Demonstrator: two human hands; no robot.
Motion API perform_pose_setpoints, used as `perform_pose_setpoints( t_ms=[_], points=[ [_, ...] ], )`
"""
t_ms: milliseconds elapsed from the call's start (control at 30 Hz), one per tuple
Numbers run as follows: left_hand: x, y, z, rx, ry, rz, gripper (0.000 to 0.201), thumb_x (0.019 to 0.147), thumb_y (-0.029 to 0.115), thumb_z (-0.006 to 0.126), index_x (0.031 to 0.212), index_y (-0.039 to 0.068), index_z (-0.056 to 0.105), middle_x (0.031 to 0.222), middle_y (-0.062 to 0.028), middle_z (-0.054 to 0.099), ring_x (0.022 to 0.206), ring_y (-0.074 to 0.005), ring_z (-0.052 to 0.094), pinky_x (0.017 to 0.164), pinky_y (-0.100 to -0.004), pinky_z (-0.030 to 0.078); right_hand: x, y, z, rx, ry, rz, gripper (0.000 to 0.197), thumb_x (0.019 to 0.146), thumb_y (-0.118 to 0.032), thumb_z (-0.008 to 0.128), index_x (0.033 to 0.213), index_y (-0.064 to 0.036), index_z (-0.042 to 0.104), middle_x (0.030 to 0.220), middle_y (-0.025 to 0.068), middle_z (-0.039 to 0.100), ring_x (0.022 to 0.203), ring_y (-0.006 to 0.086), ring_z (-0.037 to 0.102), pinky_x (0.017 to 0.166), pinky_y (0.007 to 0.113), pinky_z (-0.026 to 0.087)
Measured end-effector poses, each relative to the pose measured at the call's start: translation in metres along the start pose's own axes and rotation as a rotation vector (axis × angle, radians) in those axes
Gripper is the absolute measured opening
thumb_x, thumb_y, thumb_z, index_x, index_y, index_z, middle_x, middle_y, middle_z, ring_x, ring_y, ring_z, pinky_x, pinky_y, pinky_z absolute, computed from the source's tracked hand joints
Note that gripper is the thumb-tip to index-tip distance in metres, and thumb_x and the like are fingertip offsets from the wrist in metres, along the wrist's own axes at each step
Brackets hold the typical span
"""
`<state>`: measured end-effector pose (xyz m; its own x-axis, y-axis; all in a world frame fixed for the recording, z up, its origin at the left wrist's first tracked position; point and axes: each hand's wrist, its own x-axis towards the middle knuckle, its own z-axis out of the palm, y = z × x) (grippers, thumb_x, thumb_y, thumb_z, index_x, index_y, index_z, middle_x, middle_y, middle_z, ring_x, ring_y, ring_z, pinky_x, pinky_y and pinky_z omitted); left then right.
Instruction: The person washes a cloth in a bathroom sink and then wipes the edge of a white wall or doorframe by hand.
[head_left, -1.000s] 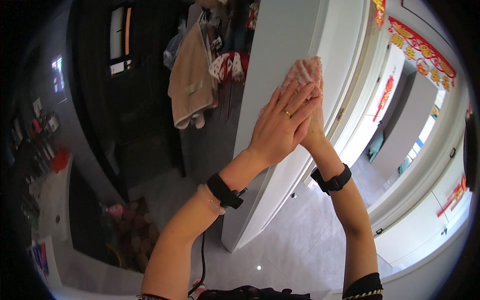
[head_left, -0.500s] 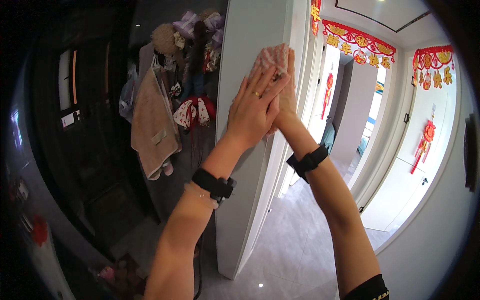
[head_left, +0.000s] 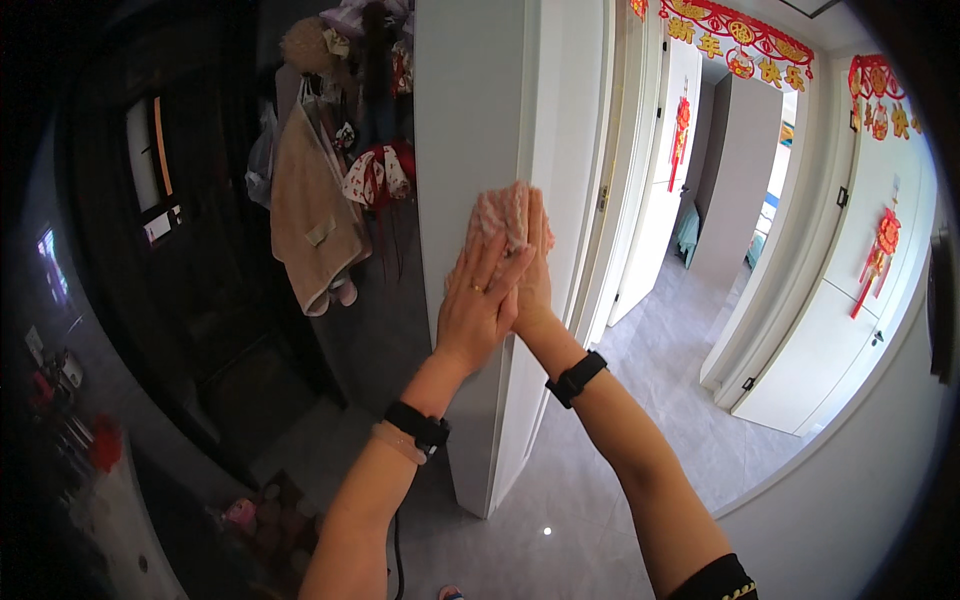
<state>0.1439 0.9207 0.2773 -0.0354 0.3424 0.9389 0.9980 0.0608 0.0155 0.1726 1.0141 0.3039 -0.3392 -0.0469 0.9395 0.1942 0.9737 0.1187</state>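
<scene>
A pink-and-white patterned cloth [head_left: 503,212] is pressed against the corner of a pale wall end [head_left: 468,110]. My left hand [head_left: 476,308] lies over the cloth on the wall's left face, its fingers pointing up and slightly apart, a ring on one of them. On the other side of the edge, my right hand [head_left: 536,280] holds the cloth flat, partly hidden behind the left. The two hands meet at the corner and fold the cloth around it. Black bands circle both wrists.
A beige coat [head_left: 312,215] and several bags hang on the dark wall to the left. White door frames [head_left: 600,200] and a white door [head_left: 820,330] with red hangings stand to the right. Soft toys [head_left: 265,520] lie low at left. Grey tiles [head_left: 640,440] cover the floor.
Both hands and the cloth have slid down along the wall corner, staying pressed to it. My view has tilted downward, so the hanging coat and door decorations sit higher in the picture.
</scene>
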Motion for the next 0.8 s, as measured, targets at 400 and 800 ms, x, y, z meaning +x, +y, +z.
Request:
perform_pose_setpoints(
  t_ms=[400, 800],
  points=[
    [-0.071, 0.004, 0.014, -0.08, -0.171, -0.131, 0.045, 0.084, 0.018, 0.045, 0.128, 0.025, 0.039, 0.136, -0.0111, 0.028, 0.125, -0.0348, 0.025, 0.102, -0.0458, 0.023, -0.075, -0.011, 0.022, -0.039, -0.258, 0.036, 0.059, 0.084, -0.033, 0.04, 0.134, -0.006, 0.024, 0.14, 0.0214, 0.01, 0.13, 0.0391, 0.009, 0.106, 0.047, 0.011],
    [0.063, -0.024, -0.042, -0.22, -0.025, 0.118, 0.049, 0.082, 0.027, 0.05, 0.129, 0.022, 0.038, 0.139, -0.0122, 0.023, 0.127, -0.0352, 0.021, 0.104, -0.0479, 0.015, 0.075, -0.018, -0.035, -0.459, -0.225, -0.11, 0.059, 0.084, -0.035, 0.038, 0.134, -0.0047, 0.024, 0.137, 0.0223, 0.02, 0.128, 0.0435, 0.008, 0.106, 0.049, 0.004]
  ],
)
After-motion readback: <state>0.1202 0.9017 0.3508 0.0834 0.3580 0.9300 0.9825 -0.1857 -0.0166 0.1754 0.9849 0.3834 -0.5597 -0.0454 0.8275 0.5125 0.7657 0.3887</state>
